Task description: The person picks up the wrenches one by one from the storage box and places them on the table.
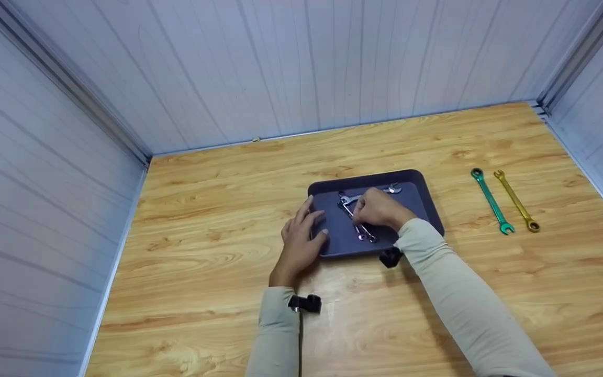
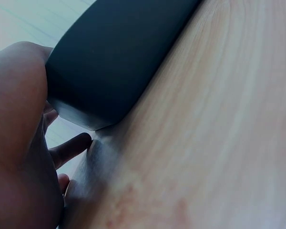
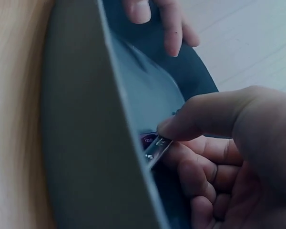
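Slim, shiny silver wrench (image 3: 157, 149) pinched in curled fingers (image 3: 195, 179) of right hand (image 1: 380, 208), smooth, round-cornered dark tray (image 1: 334, 238) touched by left hand (image 1: 299, 243), fingers loosely spread, wood-grained desk (image 1: 218, 225).

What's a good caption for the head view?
Right hand pinches silver wrench in dark tray, left hand at its rim; green wrench and yellow wrench outside.

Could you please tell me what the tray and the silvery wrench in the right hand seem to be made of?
Tray: probably matte plastic, given its smooth, dull walls; coated metal is possible. Silvery wrench in the right hand: likely polished metal, judging by its shine.
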`<move>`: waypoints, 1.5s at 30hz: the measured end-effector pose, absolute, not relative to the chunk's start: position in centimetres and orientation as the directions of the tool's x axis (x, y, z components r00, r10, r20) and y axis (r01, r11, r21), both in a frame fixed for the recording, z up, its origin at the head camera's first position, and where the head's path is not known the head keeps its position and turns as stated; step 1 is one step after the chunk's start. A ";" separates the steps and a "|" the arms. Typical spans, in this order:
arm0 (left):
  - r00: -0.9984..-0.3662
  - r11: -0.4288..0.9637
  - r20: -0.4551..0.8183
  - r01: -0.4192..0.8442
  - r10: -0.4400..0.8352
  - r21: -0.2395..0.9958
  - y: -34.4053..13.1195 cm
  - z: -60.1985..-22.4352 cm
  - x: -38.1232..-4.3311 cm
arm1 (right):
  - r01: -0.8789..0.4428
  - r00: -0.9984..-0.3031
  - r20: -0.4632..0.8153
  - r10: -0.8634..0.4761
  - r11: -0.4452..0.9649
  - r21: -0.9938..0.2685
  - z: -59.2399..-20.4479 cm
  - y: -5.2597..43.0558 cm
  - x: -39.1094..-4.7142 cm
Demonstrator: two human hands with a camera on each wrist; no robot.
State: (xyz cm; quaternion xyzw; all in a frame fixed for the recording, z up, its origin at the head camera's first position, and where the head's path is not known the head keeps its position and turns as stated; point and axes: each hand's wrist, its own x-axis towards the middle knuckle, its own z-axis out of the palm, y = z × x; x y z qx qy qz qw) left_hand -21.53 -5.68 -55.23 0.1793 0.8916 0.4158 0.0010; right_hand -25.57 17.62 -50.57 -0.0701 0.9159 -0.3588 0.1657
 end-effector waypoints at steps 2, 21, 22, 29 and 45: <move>-0.937 0.594 0.146 0.317 0.319 0.739 -5.6 -55.2 -21.5 | -0.005 -0.932 -0.260 -0.252 0.727 -0.687 -50.6 17.8 -25.6; -0.936 0.580 0.144 0.314 0.320 0.752 -5.7 -55.3 -21.4 | 0.115 -0.924 -0.276 -0.264 0.496 -0.860 -51.1 18.9 -25.3; -0.936 0.580 0.146 0.315 0.320 0.751 -5.7 -55.3 -21.4 | 0.119 -0.925 -0.273 -0.266 0.481 -0.869 -51.1 19.0 -25.3; -0.938 0.597 0.137 0.312 0.319 0.739 -5.7 -55.2 -21.4 | 0.164 -0.915 -0.281 -0.290 0.369 -0.915 -51.3 19.7 -25.4; -0.938 0.582 0.136 0.306 0.318 0.753 -5.7 -55.2 -21.5 | 0.194 -0.909 -0.279 -0.309 0.281 -0.940 -51.9 20.9 -25.3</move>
